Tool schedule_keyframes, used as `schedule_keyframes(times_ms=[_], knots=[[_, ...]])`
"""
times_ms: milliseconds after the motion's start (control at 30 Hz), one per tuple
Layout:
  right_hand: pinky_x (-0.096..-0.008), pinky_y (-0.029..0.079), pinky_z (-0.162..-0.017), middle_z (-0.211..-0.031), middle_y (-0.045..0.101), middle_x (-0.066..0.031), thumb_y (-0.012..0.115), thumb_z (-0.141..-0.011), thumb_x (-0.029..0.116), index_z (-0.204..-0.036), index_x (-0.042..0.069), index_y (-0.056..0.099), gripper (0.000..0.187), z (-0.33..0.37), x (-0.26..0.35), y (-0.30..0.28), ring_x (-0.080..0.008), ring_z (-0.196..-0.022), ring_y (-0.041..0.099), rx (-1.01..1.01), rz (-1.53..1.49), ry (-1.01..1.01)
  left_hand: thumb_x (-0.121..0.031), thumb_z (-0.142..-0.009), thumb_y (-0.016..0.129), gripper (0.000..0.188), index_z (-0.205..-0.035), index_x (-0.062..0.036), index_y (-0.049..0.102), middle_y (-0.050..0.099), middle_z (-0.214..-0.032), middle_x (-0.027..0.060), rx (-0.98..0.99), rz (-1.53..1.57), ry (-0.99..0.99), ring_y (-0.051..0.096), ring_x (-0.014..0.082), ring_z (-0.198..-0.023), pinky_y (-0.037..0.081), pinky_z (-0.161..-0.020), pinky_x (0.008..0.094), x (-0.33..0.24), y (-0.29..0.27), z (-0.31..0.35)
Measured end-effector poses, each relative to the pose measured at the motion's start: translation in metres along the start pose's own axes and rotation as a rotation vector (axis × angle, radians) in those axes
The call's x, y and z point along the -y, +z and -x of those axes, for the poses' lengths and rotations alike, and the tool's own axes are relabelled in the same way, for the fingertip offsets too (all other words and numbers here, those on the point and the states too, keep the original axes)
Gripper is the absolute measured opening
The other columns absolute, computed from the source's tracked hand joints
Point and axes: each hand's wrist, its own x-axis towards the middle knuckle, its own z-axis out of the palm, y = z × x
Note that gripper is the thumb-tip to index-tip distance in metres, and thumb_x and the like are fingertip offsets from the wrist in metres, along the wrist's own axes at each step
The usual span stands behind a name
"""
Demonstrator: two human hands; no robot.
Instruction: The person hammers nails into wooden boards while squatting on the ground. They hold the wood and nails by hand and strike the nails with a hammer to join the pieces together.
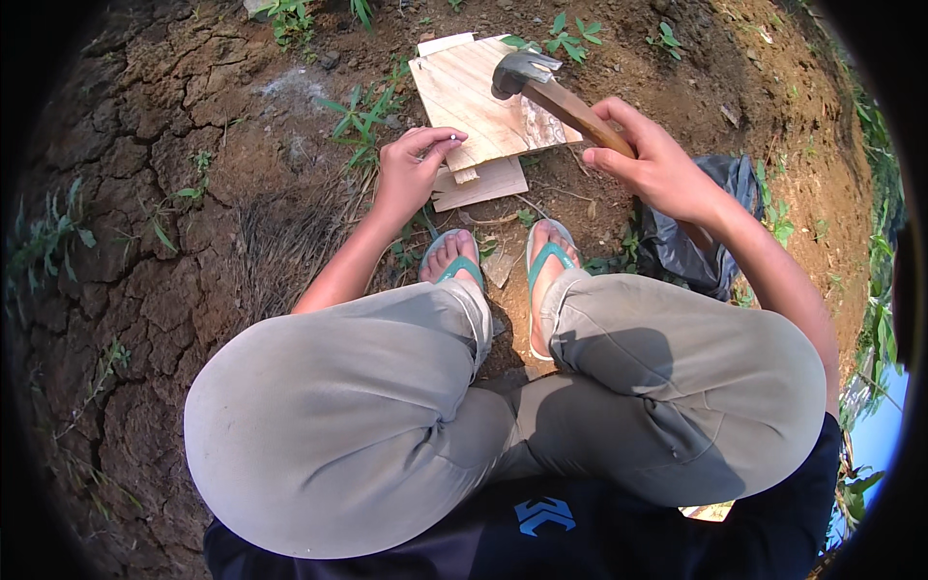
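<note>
My left hand [410,166] pinches a nail [453,137] between thumb and forefinger, its small bright head showing at the near left corner of a pale wooden board [474,97]. Whether the nail's point is in the wood is hidden by the fingers. My right hand [659,166] is wrapped round the wooden handle of a claw hammer [568,108], whose metal head hangs over the far right part of the board. Under the board, another flat wood piece [493,184] sticks out toward me. A dark speck, perhaps a nail, shows at the board's far left corner.
Cracked brown soil [145,290] spreads on the left, with small green weeds [362,126] near the board. A dark plastic bag [691,242] lies below my right forearm. My feet in green-strapped sandals [459,259] stand just short of the wood.
</note>
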Motion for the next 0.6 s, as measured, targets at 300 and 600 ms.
schedule_keyframes(times_ms=[300,600], knots=[[-0.0290,0.040,-0.057,-0.076,0.053,-0.0016,0.065,-0.098,0.028,-0.114,0.005,0.055,0.029,-0.023,0.014,0.009,-0.0111,-0.065,0.049,0.013,-0.136,0.092,-0.001,-0.087,0.072,0.017,-0.100,-0.0087,0.081,0.077,-0.096,0.0088,0.025,0.059,0.062,0.070,0.0202,-0.088,0.055,-0.081,0.0319,0.006,0.008,0.009],[-0.0259,0.040,-0.051,-0.075,0.053,0.0004,0.058,-0.105,0.032,-0.128,0.005,0.053,0.036,-0.012,-0.019,0.034,-0.0085,-0.057,0.052,-0.033,-0.359,0.076,-0.012,-0.086,0.077,0.016,-0.102,-0.0120,0.081,0.076,-0.091,0.0094,-0.040,-0.079,0.034,0.068,0.0203,-0.082,0.054,-0.077,0.0318,0.003,0.015,-0.005]])
